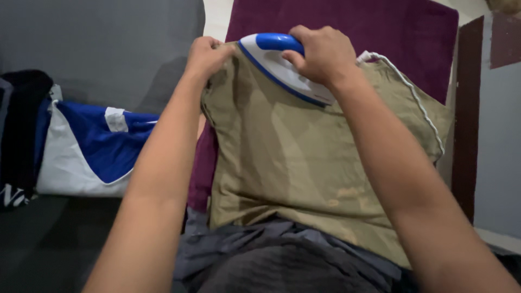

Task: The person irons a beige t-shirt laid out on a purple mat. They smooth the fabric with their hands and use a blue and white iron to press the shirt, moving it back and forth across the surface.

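Observation:
A khaki garment lies spread over a maroon padded surface. My right hand grips the blue handle of a white and blue iron, which rests on the garment's far edge. My left hand pinches the garment's far left corner, just beside the iron's tip. The iron's white cord runs along the garment's right side.
A blue and white garment lies folded at the left, next to dark clothes. A grey wall stands behind them. Crumpled dark grey cloth sits at the near edge. A dark brown strip borders the right.

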